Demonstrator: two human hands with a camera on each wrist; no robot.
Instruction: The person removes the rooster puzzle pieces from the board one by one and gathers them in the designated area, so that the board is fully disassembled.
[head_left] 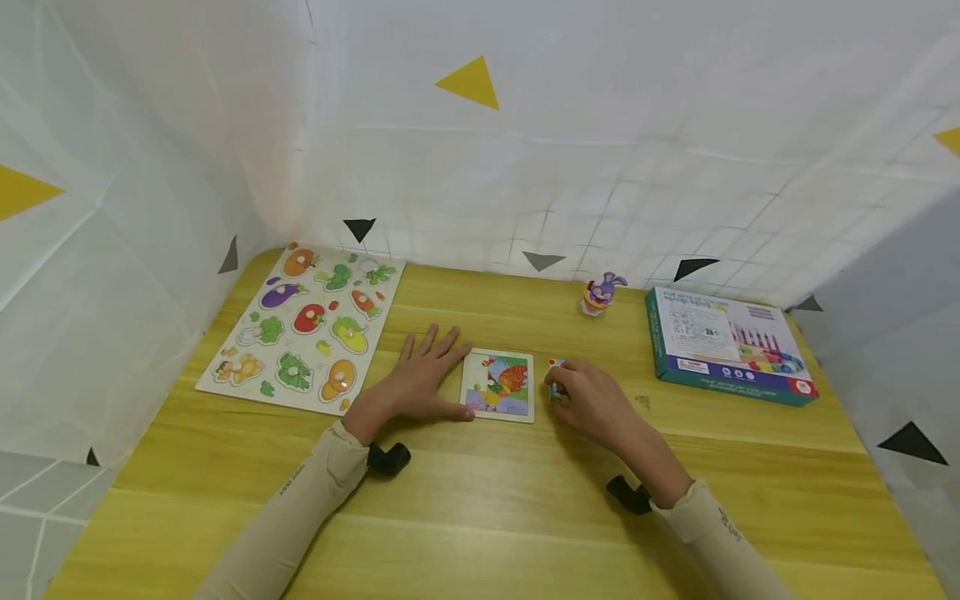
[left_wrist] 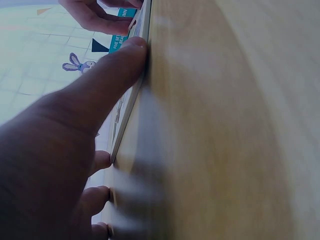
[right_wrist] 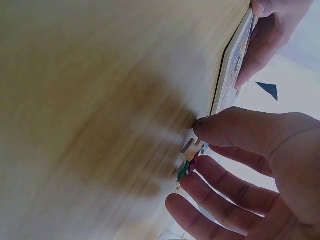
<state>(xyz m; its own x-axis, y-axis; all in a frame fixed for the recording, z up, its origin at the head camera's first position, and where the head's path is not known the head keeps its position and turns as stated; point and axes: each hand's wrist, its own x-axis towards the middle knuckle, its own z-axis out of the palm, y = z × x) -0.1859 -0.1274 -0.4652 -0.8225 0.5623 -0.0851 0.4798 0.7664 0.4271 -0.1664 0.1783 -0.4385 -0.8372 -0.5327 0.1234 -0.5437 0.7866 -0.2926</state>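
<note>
A small square jigsaw puzzle with a hen picture lies in its pale tray at the middle of the table; part of its left side shows bare backing. My left hand is spread flat beside it, thumb and index fingertip at the tray's left edge. Just right of the tray, my right hand has its thumb and fingers curled around a colourful puzzle piece, low over the table. The right wrist view shows this puzzle piece between thumb and fingers, partly hidden by them.
A vegetable peg board lies on the left of the wooden table. Towards the back stands a purple rabbit figure. A boxed set with a teal edge lies at the right. A white sheet hangs behind.
</note>
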